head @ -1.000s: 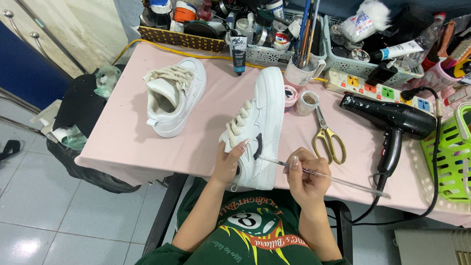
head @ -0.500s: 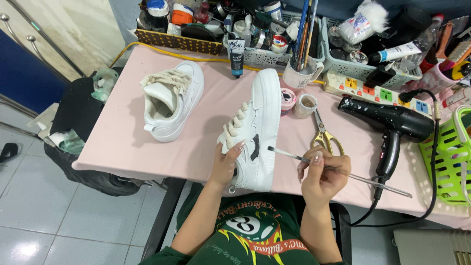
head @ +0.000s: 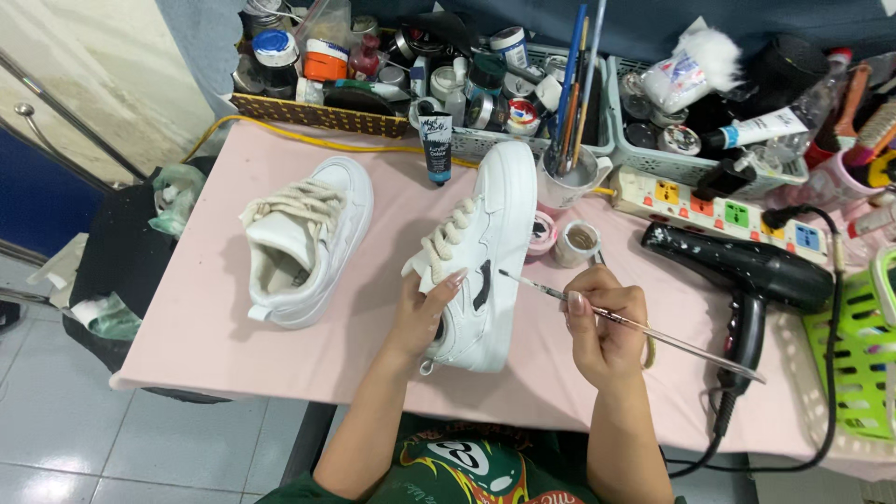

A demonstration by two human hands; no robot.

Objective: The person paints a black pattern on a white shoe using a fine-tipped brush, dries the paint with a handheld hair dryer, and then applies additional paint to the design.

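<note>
Brush tip back beside the black patch on the tipped-up shoe

The right hand, fingers pinched closed round a thin silver-handled paintbrush, has come in from further right of the white lace-up leather sneaker, so the bristle tip now sits just beside the black shape on its side panel; whether it touches is too fine to tell. The left hand stays wrapped on that sneaker, propping it on edge on the pink counter; its palm and the shoe's near collar are hidden. Left of the sneaker lies its white mate; right of it, a black hair dryer. The scissors seen earlier are now covered by the right hand.
</note>
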